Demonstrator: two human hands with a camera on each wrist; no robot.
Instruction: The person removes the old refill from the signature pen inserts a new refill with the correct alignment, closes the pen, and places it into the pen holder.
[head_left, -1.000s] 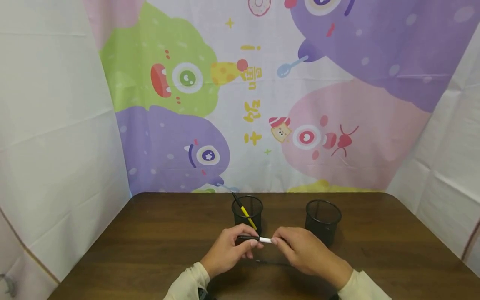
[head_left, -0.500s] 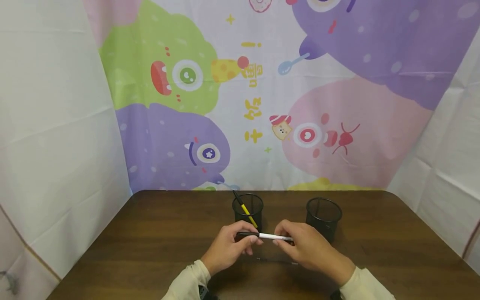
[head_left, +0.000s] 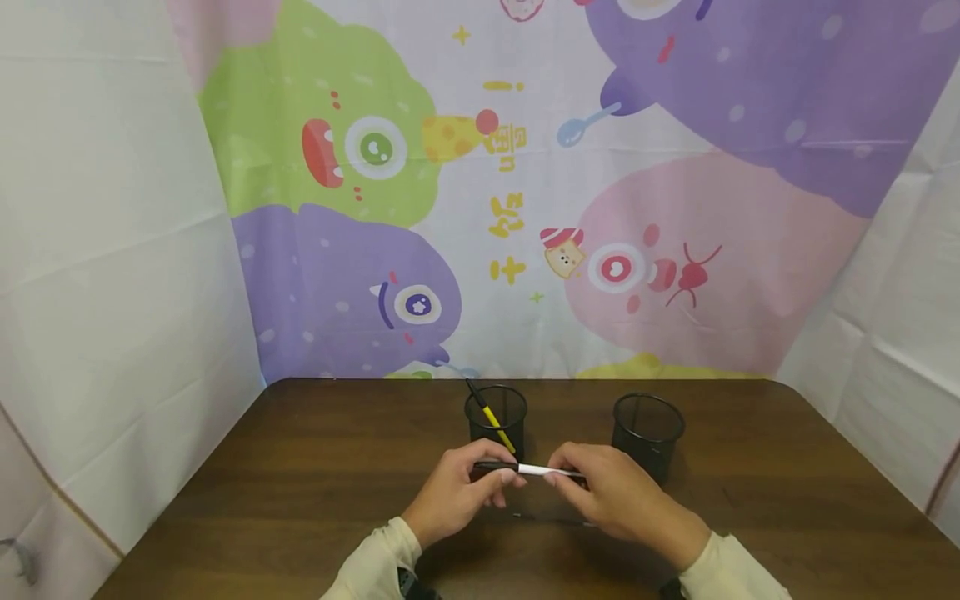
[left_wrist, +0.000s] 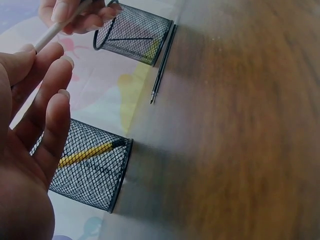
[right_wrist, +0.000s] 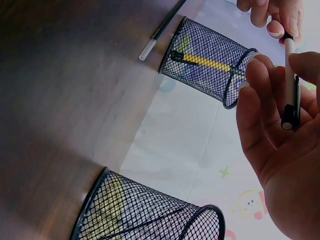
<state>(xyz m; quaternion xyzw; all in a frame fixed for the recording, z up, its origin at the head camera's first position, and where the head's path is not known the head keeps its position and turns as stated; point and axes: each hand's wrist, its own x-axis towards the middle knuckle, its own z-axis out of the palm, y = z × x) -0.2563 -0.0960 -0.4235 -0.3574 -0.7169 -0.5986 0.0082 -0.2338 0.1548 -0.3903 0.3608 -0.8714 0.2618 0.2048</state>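
My left hand (head_left: 457,487) pinches the black end of a white-and-black pen (head_left: 534,470) between thumb and fingers. The pen lies level in front of me, above the table. My right hand (head_left: 618,496) grips its white barrel from the other side; in the right wrist view the black end with the clip (right_wrist: 290,116) lies within that hand. Below both hands, a thin dark pen refill (left_wrist: 164,65) lies on the table, partly hidden by the right hand in the head view.
Behind my left hand stands a black mesh pen cup (head_left: 522,417) with a yellow-and-black pen (head_left: 491,417) leaning in it. Another mesh cup (head_left: 648,437) stands behind my right hand. A printed cartoon cloth (head_left: 510,333) hangs at the wooden table's (head_left: 337,450) far edge.
My right fingers have shifted along the pen, so more of its white barrel shows and its far end appears behind them. My left hand keeps its hold on the black end.
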